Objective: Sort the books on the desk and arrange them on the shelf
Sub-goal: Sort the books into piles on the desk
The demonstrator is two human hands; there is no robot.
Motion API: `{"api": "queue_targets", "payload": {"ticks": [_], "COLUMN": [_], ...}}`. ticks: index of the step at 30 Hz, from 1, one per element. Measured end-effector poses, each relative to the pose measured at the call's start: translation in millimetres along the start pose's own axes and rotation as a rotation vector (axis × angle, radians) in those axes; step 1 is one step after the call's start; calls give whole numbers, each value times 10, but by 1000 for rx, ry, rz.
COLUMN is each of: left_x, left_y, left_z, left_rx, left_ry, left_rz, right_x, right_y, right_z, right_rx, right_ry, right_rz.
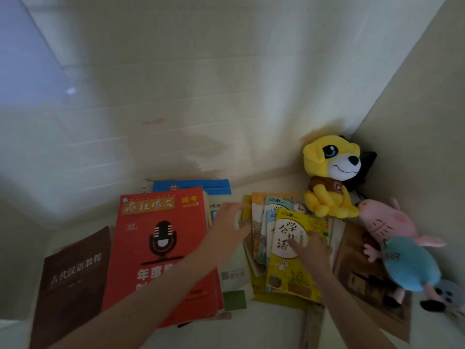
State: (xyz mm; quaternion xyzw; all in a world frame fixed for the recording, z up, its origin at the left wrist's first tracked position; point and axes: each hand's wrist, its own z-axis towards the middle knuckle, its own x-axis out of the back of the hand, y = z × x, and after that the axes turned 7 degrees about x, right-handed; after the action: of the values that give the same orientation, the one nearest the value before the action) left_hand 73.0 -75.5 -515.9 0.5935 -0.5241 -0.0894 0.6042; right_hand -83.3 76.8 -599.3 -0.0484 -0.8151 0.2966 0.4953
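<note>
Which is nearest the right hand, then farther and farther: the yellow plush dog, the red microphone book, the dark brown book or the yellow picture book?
1. Yellow picture book: under the right hand, touched.
2. Yellow plush dog: behind, in the corner.
3. Red microphone book: left.
4. Dark brown book: far left.

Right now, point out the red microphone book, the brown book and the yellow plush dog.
red microphone book [163, 239]: head view, the cover's microphone.
brown book [73, 285]: head view, mid-cover.
yellow plush dog [344, 168]: head view, its white muzzle.
</note>
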Motion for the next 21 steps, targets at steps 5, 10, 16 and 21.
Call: {"api": "queue_targets", "payload": {"ticks": [5, 10, 16, 21], "left_x": [-782, -1090, -1158, -1341], "left_y": [-210, -355, -339, -359], "left_z": [491, 662, 733, 749], "left_rx": [279, 481, 626, 556], "left_ry": [-364, -435, -341, -263], "left_rz": [-145, -245, -421, -417], "right_x": [65, 113, 26, -64], "right_y": [492, 646, 649, 596], "right_z": [93, 146, 163, 171], "right_rx": [-173, -190, -80, -18], "right_ry": [-3, -53, -56, -109], "right_rz": [143, 60, 189, 299]}}
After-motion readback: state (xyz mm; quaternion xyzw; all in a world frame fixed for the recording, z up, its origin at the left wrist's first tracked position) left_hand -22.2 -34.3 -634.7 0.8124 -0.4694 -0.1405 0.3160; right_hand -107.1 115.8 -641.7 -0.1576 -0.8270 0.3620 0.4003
